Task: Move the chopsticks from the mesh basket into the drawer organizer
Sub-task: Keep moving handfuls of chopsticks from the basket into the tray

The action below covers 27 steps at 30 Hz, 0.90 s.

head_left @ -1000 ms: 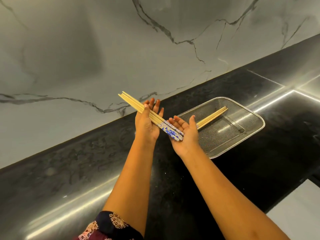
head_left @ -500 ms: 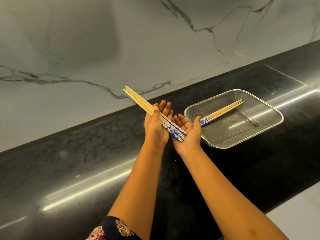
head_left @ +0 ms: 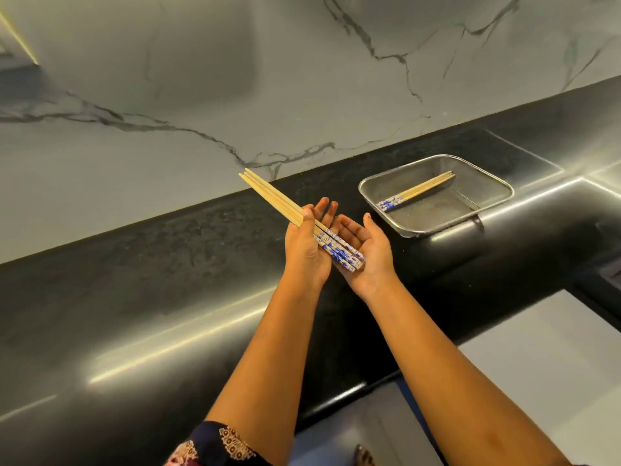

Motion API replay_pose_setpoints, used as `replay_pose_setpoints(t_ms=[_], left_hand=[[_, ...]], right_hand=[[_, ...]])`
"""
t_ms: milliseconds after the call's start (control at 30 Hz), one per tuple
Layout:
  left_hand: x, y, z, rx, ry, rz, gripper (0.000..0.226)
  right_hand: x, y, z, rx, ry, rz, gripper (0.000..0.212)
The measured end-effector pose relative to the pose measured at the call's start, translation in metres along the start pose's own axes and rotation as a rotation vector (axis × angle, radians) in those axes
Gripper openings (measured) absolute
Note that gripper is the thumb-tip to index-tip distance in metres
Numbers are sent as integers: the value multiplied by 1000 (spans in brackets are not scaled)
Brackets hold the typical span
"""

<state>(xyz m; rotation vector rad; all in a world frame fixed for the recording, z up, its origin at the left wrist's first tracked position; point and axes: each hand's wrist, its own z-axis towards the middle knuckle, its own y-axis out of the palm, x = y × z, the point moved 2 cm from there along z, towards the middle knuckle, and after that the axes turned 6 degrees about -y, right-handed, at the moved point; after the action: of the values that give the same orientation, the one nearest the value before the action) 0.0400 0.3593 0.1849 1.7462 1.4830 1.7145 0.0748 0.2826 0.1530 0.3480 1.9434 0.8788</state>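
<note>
Head view: one camera, looking down along both forearms to a black bench.
Writing: no brand, label or text readable anywhere; the only markings are a blue-and-white pattern on the thick ends of the chopsticks.
Held bundle (head_left: 289,210): about four or five chopsticks lying side by side, exact count unclear where they overlap; patterned ends in the palms, plain tips pointing up-left past the fingers toward the back wall.
Basket chopsticks (head_left: 416,191): two or three, count not sure; they lie diagonally inside the mesh basket, patterned ends toward its near-left corner, tips toward its far-right corner.
Mesh basket (head_left: 497,183): one, rectangular, metal, on the bench near its back edge, right of both hands and apart from them.
Left hand (head_left: 307,245): palm turned inward, fingers extended and loosely spread, thumb lying over the bundle; the sticks cross the palm.
Right hand (head_left: 368,253): palm up, fingers slightly curled but not closed, cupping the patterned ends from below; touches the left hand at the fingers.
Arms: both forearms bare, reaching forward over the bench's front edge; patterned sleeve (head_left: 215,445) at the left elbow.
Back wall (head_left: 168,79): pale marble with dark veins.
Drawer organizer: not seen.
</note>
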Motion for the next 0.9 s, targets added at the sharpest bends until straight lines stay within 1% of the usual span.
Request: replay_pose_setpoints(t_ms=[100,167,267,367,433,533,633,767,833,900], left_hand=[[-9,-12,-40,-17,-65,25,13],[-23,-23,-71,-46,-128,94,17],[-53,-39,-117,-118,-202,194,22],[-84,-52,-161,-156,-262,265,31],[-102,-54,-186,-188,-299,305,36],[-129,-48,-216,-202,-355,317,38],[-162,-38,-237,-215,-432,317,38],[-215,-27,-251,-221,-484,383,37],[-241,-21,-253,-225,-518,483,38],[-264,-19,-254,-229,-536,684,39]], right_hand=[[-5,-15,-36,-83,22,-183,36],[-7,-27,-62,-132,18,-369,31],[-10,-42,-100,-240,1,-687,31],[-14,-58,-142,-221,-45,-949,22],[-16,-72,-164,-195,-48,-1063,15],[-26,-99,-190,-159,-8,-1133,23],[-43,-128,-209,-127,48,-1184,22],[-70,-176,-221,-69,112,-1233,22],[-81,-201,-223,-32,144,-1223,14],[-88,-226,-223,-1,183,-1217,10]])
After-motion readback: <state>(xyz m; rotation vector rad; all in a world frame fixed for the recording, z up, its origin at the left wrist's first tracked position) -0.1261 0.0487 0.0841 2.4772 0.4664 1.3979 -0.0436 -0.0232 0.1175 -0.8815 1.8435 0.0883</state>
